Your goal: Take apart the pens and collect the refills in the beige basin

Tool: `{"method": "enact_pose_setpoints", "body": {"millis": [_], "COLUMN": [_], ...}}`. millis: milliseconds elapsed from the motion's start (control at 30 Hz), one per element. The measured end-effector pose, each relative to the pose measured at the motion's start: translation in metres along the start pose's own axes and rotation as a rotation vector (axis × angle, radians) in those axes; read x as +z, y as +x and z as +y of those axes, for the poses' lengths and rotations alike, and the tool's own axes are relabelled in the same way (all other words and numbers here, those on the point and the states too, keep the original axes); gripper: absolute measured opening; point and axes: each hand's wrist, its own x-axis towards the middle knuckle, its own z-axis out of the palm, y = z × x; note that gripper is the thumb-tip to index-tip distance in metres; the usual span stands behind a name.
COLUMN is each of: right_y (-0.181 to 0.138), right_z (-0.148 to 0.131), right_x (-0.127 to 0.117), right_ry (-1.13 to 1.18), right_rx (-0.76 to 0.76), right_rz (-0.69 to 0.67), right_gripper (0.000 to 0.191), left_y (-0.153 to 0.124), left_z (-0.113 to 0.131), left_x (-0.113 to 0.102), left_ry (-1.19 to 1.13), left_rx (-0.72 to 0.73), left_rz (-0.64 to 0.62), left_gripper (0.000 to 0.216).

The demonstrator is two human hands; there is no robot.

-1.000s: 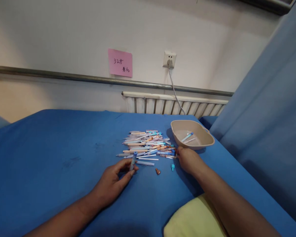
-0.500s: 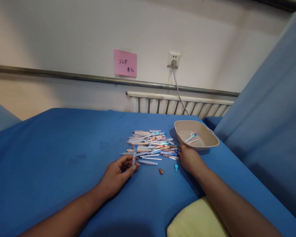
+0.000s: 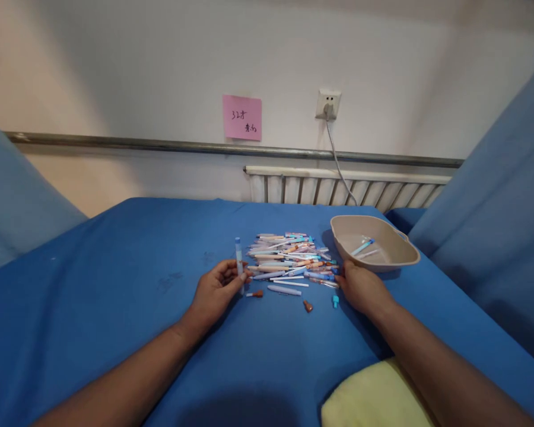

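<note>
My left hand [image 3: 218, 287] is closed round a light blue pen barrel [image 3: 239, 255] with a darker blue end, held nearly upright at the near left of a pile of pens [image 3: 285, 256]. At the pile's right end, my right hand [image 3: 362, 287] has its fingers curled down among the pen ends; what they grip is hidden. Loose on the blue cover in front lie a lilac pen [image 3: 285, 290], a small brown piece [image 3: 308, 306], another brown piece with a thin stem [image 3: 256, 294] and a turquoise piece [image 3: 335, 301].
Just behind my right hand stands a beige basin [image 3: 409, 255] with a blue pen [image 3: 364, 247] and a thin clear piece inside. A yellow cloth [image 3: 376, 397] lies under my right forearm. The blue-covered surface [image 3: 115, 308] ends at a wall with a radiator [image 3: 307, 190].
The view has turned left, shifting everything rightward. My left hand has lifted the pen barrel more upright, and a brown piece now shows beside it. My right hand stays at the pile's right end.
</note>
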Motion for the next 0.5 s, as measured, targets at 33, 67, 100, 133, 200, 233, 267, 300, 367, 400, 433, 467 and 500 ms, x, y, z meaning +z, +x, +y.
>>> {"method": "enact_pose_setpoints", "body": {"millis": [33, 67, 100, 133, 200, 233, 267, 300, 367, 400, 433, 467, 500], "right_y": [-0.0008, -0.0013, -0.0017, -0.0017, -0.0011, -0.0005, 0.0001, 0.0005, 0.0004, -0.0002, -0.0013, -0.0026, -0.0042], "right_z": [-0.0003, -0.0003, 0.0001, 0.0010, 0.0038, 0.0054, 0.0069, 0.0080, 0.0092, 0.0093, 0.0090, 0.0085, 0.0077], "right_x": [-0.0007, -0.0012, -0.0014, -0.0014, -0.0006, -0.0001, 0.0004, 0.0008, 0.0005, -0.0002, -0.0012, -0.0025, -0.0039], "right_ry": [-0.002, -0.004, -0.004, -0.001, 0.010, 0.017, 0.021, 0.021, 0.006, -0.006, -0.022, -0.037, -0.050], "right_rx": [-0.001, -0.001, -0.003, -0.007, -0.024, -0.034, -0.045, -0.051, -0.054, -0.056, -0.059, -0.064, -0.072], "right_rz": [-0.006, -0.016, -0.031, -0.046, -0.068, -0.073, -0.076, -0.081, -0.098, -0.107, -0.112, -0.109, -0.095], "right_gripper": [0.023, 0.023, 0.023, 0.023, 0.021, 0.020, 0.019, 0.018, 0.018, 0.018, 0.019, 0.019, 0.020], "left_y": [0.0005, 0.0007, 0.0008, 0.0009, 0.0014, 0.0018, 0.0023, 0.0027, 0.0028, 0.0025, 0.0018, 0.0010, 0.0002], "left_z": [0.0012, 0.0018, 0.0016, 0.0008, -0.0021, -0.0039, -0.0053, -0.0063, -0.0062, -0.0049, -0.0031, -0.0009, 0.0014], "left_x": [-0.0013, -0.0025, -0.0037, -0.0050, -0.0078, -0.0090, -0.0099, -0.0103, -0.0096, -0.0087, -0.0075, -0.0063, -0.0053], "left_ry": [-0.006, -0.014, -0.024, -0.036, -0.061, -0.071, -0.078, -0.082, -0.065, -0.034, 0.017, 0.092, 0.184], "left_rx": [0.001, -0.001, -0.004, -0.005, 0.000, 0.005, 0.010, 0.016, 0.006, -0.005, -0.012, -0.011, -0.005], "left_rz": [0.012, 0.013, 0.008, -0.001, -0.026, -0.038, -0.050, -0.059, -0.075, -0.079, -0.080, -0.084, -0.094], "left_gripper": [0.033, 0.032, 0.030, 0.028, 0.024, 0.022, 0.021, 0.020, 0.019, 0.019, 0.018, 0.017, 0.016]}}
